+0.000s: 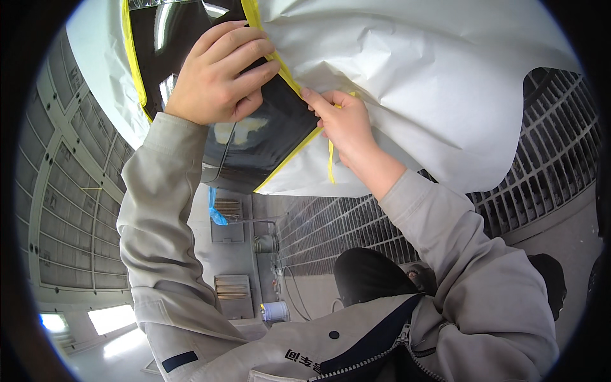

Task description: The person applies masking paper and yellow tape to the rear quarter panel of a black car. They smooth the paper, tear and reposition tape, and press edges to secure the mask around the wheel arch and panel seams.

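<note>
A glossy black car body panel (267, 149) shows between sheets of white masking paper (414, 83). Yellow masking tape (294, 83) runs along the panel's edges. Over the panel, my left hand (226, 73) is closed, its curled fingers together and the fingertips against the tape line; whatever they may grip is hidden. Lower on that same edge, near a corner of the bare panel, my right hand (340, 121) pinches the yellow tape at the paper's border. A loose strip of yellow tape (331, 162) dangles below the right hand.
Dark floor grating (554, 146) spreads below and to the right of the paper. A blue wrapped item (216, 207) hangs below the panel. A white bucket (275, 312) stands on the floor by a thin hose (298, 296). Framed wall panels (76, 210) rise at left.
</note>
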`<control>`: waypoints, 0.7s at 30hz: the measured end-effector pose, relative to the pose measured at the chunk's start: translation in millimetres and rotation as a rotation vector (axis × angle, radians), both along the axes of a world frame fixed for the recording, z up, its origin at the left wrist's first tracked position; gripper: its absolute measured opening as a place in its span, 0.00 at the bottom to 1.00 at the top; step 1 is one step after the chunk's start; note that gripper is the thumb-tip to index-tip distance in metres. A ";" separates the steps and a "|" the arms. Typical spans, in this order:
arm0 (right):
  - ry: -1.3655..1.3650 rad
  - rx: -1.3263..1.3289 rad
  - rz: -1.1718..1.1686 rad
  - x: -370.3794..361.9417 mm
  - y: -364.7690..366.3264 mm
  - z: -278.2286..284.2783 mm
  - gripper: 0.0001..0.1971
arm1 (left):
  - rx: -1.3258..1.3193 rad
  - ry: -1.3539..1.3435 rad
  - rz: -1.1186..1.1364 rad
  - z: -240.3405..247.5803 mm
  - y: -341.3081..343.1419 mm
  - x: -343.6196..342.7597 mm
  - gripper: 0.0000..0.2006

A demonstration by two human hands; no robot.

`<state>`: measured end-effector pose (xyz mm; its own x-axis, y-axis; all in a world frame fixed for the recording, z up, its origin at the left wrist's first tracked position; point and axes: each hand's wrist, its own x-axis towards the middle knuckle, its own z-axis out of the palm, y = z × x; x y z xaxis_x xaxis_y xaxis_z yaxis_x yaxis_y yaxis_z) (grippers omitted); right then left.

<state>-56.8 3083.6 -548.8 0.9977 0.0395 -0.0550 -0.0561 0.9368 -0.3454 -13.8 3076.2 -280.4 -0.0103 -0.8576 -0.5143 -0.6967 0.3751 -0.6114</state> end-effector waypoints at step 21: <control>-0.024 0.421 -0.011 -0.9 -3.4 -14.0 0.18 | 0.142 -0.024 0.322 -48.1 93.6 -25.0 0.38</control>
<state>-57.6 3080.2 -562.8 0.9990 0.0432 -0.0128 -0.0423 0.9969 0.0664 -38.8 3169.9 -328.5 0.2629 -0.7347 -0.6253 -0.7790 0.2207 -0.5869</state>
